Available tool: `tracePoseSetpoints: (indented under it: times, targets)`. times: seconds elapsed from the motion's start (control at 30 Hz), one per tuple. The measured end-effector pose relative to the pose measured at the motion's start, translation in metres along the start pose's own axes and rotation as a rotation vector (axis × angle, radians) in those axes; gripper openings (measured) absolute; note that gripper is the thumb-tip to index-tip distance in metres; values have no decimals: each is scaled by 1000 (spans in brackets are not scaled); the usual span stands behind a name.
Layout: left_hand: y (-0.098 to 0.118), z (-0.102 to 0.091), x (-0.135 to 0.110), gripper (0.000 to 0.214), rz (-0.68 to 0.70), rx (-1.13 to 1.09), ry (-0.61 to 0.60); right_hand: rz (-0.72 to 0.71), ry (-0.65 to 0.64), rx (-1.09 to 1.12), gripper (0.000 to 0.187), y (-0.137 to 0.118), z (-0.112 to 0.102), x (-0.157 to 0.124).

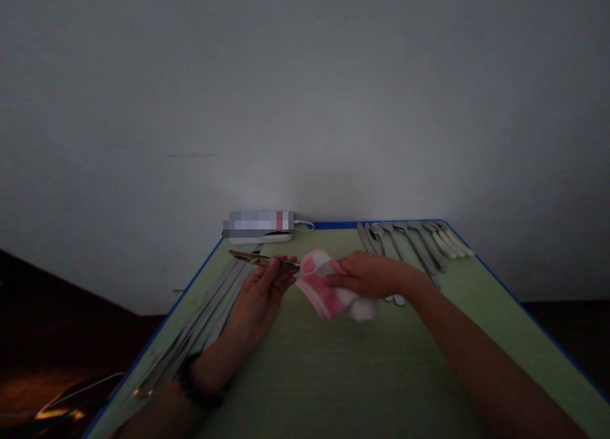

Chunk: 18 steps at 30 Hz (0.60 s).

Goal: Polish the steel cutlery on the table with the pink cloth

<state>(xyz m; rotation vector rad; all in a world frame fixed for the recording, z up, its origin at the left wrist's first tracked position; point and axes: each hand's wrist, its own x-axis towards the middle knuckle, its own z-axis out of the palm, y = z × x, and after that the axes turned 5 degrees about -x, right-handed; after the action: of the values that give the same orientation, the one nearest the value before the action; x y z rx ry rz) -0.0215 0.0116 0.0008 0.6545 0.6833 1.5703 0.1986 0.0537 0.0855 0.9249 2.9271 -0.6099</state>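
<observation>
Long metal pieces (pixel 216 291) lie on the counter (pixel 333 375), left of the left hand (pixel 257 302), whose fingers are clamped on a slim metal utensil (pixel 250 258). Just right of those fingers, its end meets a pink-and-white cloth (pixel 326 293), gripped by the right hand's (pixel 366 274) fingers. Cutlery (pixel 414 247) lies in a row beyond and right of these.

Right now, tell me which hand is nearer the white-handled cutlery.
Right. The right hand, holding a pink-and-white cloth, is left of the white-handled cutlery; the left hand, gripping a metal utensil, is farther left.
</observation>
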Motion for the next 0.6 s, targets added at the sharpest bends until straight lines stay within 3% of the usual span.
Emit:
tracePoseSetpoints:
  times: [0.43,0.5,0.6]
  targets:
    - [3,2,6,23,-16,-112,142,174,134,302,42,34,-27,-34]
    - [2,3,5,19,-31,-95,145,207,315,393,41,38,-28,-32]
    - [-1,11,-2,9,-91,-52,113,304,756,516,39,39,-17,-15]
